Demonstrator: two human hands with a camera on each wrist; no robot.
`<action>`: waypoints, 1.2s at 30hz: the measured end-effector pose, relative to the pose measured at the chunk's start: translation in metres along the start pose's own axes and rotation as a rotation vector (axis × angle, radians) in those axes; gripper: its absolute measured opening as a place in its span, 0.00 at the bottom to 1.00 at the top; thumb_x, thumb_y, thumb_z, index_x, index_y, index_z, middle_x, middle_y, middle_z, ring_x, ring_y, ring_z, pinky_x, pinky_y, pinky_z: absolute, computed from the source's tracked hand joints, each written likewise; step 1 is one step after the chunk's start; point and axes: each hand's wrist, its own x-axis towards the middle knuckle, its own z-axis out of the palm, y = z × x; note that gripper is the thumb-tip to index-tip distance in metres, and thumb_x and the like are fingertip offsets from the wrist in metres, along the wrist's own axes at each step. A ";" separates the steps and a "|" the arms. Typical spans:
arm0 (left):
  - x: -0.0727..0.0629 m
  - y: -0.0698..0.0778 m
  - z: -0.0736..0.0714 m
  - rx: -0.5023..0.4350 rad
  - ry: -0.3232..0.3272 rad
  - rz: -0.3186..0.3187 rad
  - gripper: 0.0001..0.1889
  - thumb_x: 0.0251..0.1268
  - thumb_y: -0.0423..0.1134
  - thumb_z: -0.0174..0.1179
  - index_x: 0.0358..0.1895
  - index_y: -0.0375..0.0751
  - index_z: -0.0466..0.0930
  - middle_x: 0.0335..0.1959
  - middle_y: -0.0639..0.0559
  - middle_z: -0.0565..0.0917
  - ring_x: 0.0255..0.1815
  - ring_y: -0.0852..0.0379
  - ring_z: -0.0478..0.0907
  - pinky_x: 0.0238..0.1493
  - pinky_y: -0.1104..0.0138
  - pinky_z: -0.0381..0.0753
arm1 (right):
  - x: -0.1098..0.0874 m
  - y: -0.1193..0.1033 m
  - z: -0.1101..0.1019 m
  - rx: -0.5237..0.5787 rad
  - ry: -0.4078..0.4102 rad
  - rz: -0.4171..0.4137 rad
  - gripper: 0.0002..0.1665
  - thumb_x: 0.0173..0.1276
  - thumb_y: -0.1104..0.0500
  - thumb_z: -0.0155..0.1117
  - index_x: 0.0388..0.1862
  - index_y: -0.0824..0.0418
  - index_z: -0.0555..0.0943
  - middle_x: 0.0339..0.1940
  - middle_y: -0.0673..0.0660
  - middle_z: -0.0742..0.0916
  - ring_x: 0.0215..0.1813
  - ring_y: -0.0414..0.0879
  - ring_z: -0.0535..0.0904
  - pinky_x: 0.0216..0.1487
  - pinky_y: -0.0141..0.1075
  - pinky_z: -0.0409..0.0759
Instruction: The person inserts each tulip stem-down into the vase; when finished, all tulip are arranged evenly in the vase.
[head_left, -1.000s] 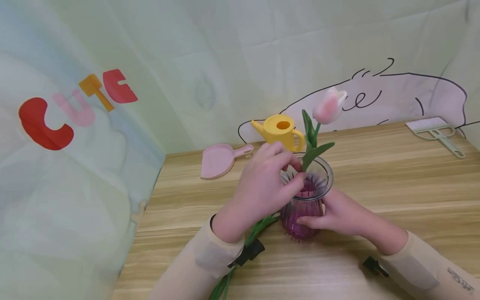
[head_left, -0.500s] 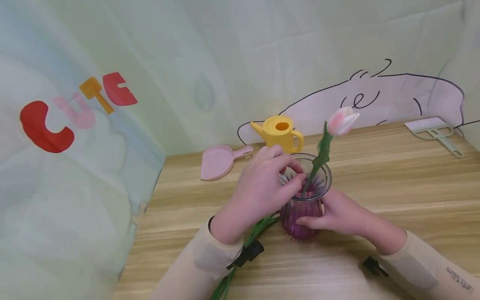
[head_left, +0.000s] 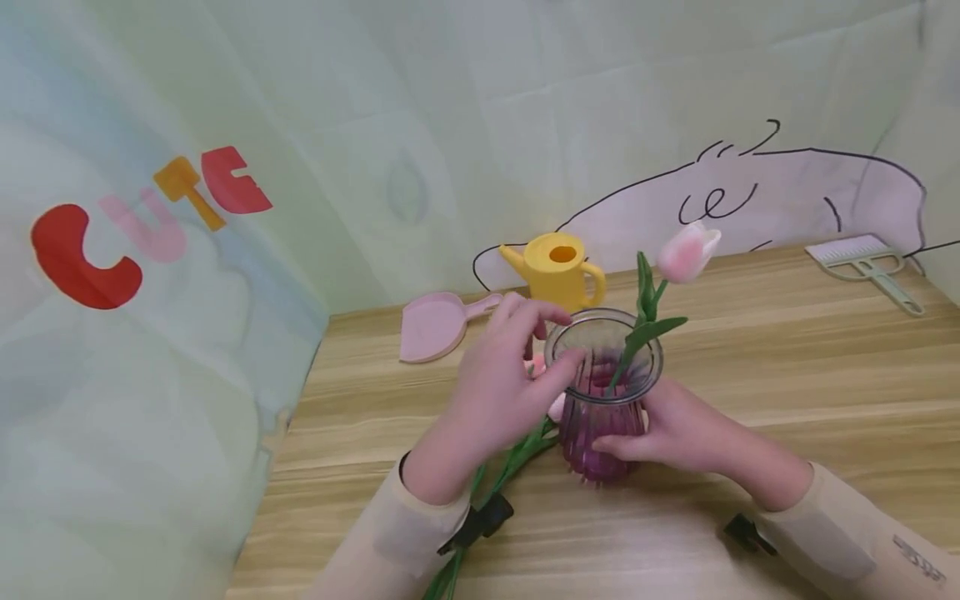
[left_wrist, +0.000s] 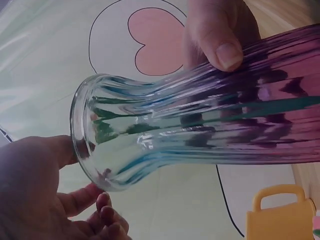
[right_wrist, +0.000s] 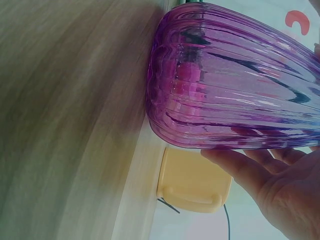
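A ribbed glass vase (head_left: 600,446), purple at the base and clear at the rim, stands on the table. My right hand (head_left: 686,429) grips its body from the right, thumb across the front. Inside leans an artificial pink-and-white tulip (head_left: 686,252), its stem down in the glass and its bloom tilted right above the rim. My left hand (head_left: 502,379) is at the left of the rim, thumb and fingers spread apart, with nothing between them. The left wrist view has its fingertips right at the vase's (left_wrist: 200,117) lip, while the stem shows green through the glass.
More tulips (head_left: 521,454) lie left of the vase, partly under the left forearm, their pink blooms half hidden by the hand. Behind stand a yellow watering can (head_left: 557,271) and a pink dustpan (head_left: 433,327). A small green-handled brush (head_left: 870,265) lies at the back right.
The tulip has dropped deeper into the vase, leaning right and turning its leaves. My left hand has let go of its stem and drawn back left, fingers spreading. The right hand stays put.
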 end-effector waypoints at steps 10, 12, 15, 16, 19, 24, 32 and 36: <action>-0.029 -0.029 -0.014 -0.122 0.067 -0.076 0.21 0.71 0.42 0.67 0.62 0.42 0.74 0.38 0.50 0.74 0.31 0.54 0.69 0.32 0.67 0.71 | 0.004 -0.002 0.002 0.089 -0.026 -0.035 0.48 0.60 0.56 0.81 0.74 0.43 0.65 0.68 0.44 0.80 0.68 0.44 0.78 0.69 0.41 0.78; -0.031 -0.033 -0.015 -0.105 0.060 -0.085 0.21 0.71 0.44 0.67 0.62 0.42 0.74 0.37 0.52 0.75 0.31 0.55 0.70 0.31 0.68 0.71 | 0.002 -0.001 0.002 0.086 -0.021 -0.024 0.49 0.60 0.55 0.81 0.75 0.43 0.64 0.69 0.45 0.79 0.69 0.44 0.78 0.69 0.41 0.78; -0.035 -0.038 -0.016 -0.081 0.038 -0.104 0.20 0.72 0.45 0.66 0.61 0.43 0.75 0.36 0.55 0.75 0.31 0.55 0.71 0.31 0.68 0.72 | 0.001 0.000 0.001 0.079 -0.014 -0.019 0.49 0.60 0.55 0.81 0.75 0.43 0.64 0.69 0.45 0.79 0.68 0.45 0.79 0.68 0.42 0.78; -0.036 -0.039 -0.016 -0.070 0.029 -0.112 0.19 0.72 0.45 0.66 0.60 0.43 0.75 0.36 0.55 0.75 0.31 0.55 0.72 0.31 0.68 0.73 | 0.000 0.000 0.001 0.077 -0.013 -0.018 0.49 0.60 0.55 0.81 0.75 0.44 0.65 0.68 0.45 0.80 0.68 0.45 0.79 0.68 0.42 0.79; -0.040 -0.046 -0.014 -0.029 -0.011 -0.135 0.17 0.71 0.44 0.66 0.58 0.43 0.77 0.36 0.54 0.77 0.30 0.56 0.73 0.30 0.68 0.74 | 0.001 0.001 0.002 0.061 0.001 -0.018 0.49 0.58 0.56 0.82 0.73 0.44 0.65 0.66 0.44 0.81 0.67 0.44 0.79 0.68 0.43 0.79; -0.052 -0.063 -0.008 0.099 -0.110 -0.199 0.15 0.68 0.42 0.69 0.54 0.44 0.79 0.33 0.56 0.78 0.26 0.62 0.71 0.28 0.70 0.73 | 0.001 0.000 0.003 0.020 0.015 -0.003 0.47 0.57 0.55 0.83 0.71 0.45 0.67 0.64 0.44 0.82 0.68 0.43 0.78 0.69 0.49 0.77; -0.065 -0.091 -0.004 0.204 -0.237 -0.264 0.10 0.68 0.43 0.69 0.47 0.45 0.82 0.24 0.63 0.76 0.20 0.66 0.70 0.24 0.69 0.71 | -0.002 0.002 0.002 -0.030 0.035 0.021 0.46 0.56 0.54 0.83 0.70 0.50 0.68 0.60 0.48 0.84 0.64 0.47 0.81 0.67 0.55 0.78; -0.069 -0.103 -0.002 0.254 -0.301 -0.326 0.10 0.67 0.46 0.69 0.43 0.45 0.81 0.22 0.62 0.75 0.20 0.63 0.69 0.23 0.67 0.70 | -0.003 0.002 0.003 -0.073 0.036 0.030 0.44 0.55 0.53 0.84 0.68 0.51 0.70 0.59 0.47 0.84 0.63 0.46 0.81 0.65 0.54 0.80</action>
